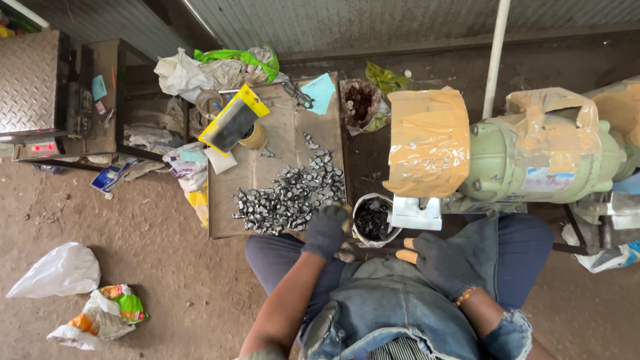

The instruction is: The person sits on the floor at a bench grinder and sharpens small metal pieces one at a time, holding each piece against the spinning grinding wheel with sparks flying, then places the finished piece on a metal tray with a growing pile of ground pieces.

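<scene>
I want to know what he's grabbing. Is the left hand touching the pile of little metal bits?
Cannot tell. In the head view the left hand overlaps the near edge of the metal pile, but contact isn't plainly visible.
</scene>
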